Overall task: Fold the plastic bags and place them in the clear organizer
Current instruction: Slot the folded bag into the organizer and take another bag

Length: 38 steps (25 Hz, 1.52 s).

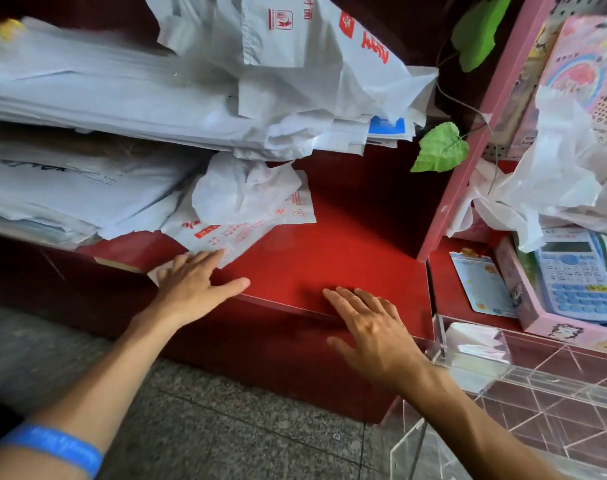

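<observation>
While left hand touches it, plastic bag flat, long axis lower-left to upper-right

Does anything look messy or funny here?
Yes. The plastic bags on the red shelf are crumpled and spilling out of their stack instead of lying flat. More loose bags slump over the pink rack on the right, above the calculator.

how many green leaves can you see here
2. One green leaf hangs beside the pink shelf frame, just right of the stacked plastic bags. The other leaf is higher, near the top edge. More could be hidden behind the bags.
</observation>
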Motion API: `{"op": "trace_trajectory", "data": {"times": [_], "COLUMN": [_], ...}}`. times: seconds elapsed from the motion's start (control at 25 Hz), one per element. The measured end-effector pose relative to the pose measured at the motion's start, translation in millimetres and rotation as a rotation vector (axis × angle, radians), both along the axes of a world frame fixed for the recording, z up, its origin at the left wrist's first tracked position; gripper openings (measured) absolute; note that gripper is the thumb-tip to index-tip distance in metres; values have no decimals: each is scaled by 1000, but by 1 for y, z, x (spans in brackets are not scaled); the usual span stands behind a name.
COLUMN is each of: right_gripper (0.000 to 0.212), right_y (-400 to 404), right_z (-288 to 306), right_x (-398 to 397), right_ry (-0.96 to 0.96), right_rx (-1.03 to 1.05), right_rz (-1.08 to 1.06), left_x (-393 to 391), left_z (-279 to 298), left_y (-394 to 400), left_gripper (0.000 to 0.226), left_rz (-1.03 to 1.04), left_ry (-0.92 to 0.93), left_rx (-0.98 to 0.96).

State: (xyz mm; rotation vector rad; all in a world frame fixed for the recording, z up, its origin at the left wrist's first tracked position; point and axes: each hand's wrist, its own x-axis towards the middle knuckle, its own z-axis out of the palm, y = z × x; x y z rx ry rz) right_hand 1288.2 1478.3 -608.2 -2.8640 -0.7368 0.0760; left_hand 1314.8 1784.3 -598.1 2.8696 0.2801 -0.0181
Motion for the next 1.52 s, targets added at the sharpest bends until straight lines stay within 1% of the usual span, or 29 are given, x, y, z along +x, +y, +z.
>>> {"op": "trace_trajectory", "data": {"times": [0.08,0.16,0.28,0.4,0.44,0.52,0.56,0.6,0.64,0.72,0.8,0.88,0.96,1.0,1.08,1.12,1.16,1.2,1.24,1.28,1.32,1.36,1.4,1.44,1.52], "right_gripper": [74,73,72,76,78,78,77,74,70,65,61,53,45,44,50,53,52,48,46,50,58,65,65,57,30], "right_y": [1,1,-1,-2,-3,-3,-2,-1,0,1,0,0,1,2,5,6,7,7,5,0,-6,-13,-19,-23,-27], "right_z": [-1,2,3,-1,-2,-2,-3,-4,-6,-11,-14,-14,-13,-13,-11,-9,-5,1,7,14,20,23,24,23,18], "right_x": [4,7,9,10,10,9,8,7,7,7,7,5,4,4,6,8,9,12,16,20,24,27,29,30,30], "right_ry": [-20,-35,-54,-60,-60,-70,-80,-94,-115,-157,-193,-243,-319,-336,-297,-225,-123,-66,-70,-121,-204,-257,-258,-225,-130], "right_rx": [-4,43,128,174,176,151,127,99,70,28,31,52,63,50,19,60,201,429,649,789,791,696,581,486,365], "right_rz": [4,-6,-34,-39,-35,-7,19,46,64,80,82,68,44,38,53,63,50,-14,-136,-264,-322,-308,-264,-221,-182], "left_x": [2,4,1,-3,-5,-6,-3,0,4,11,16,19,21,22,20,18,15,11,6,2,-1,-4,-6,-6,-3], "left_z": [5,6,9,14,13,12,11,12,13,12,7,3,1,2,4,5,6,6,7,9,10,10,11,9,7], "left_y": [-15,-30,-51,-73,-80,-89,-90,-89,-88,-86,-86,-90,-96,-99,-106,-110,-114,-117,-121,-124,-126,-128,-129,-129,-124], "left_gripper": [104,103,85,57,48,35,26,20,27,49,56,57,62,64,67,67,68,70,70,69,67,63,60,57,52], "left_rz": [-112,-221,-407,-585,-642,-708,-678,-614,-538,-454,-446,-435,-437,-455,-522,-565,-613,-665,-722,-785,-843,-886,-912,-920,-896], "left_ry": [22,28,11,-19,-86,-329,-448,-525,-550,-494,-438,-380,-320,-319,-350,-356,-351,-333,-307,-277,-245,-208,-174,-136,-62], "left_rx": [49,-13,-126,-139,-109,-8,47,96,149,245,286,231,122,72,-11,-44,-70,-81,-83,-86,-98,-114,-128,-138,-138]}}
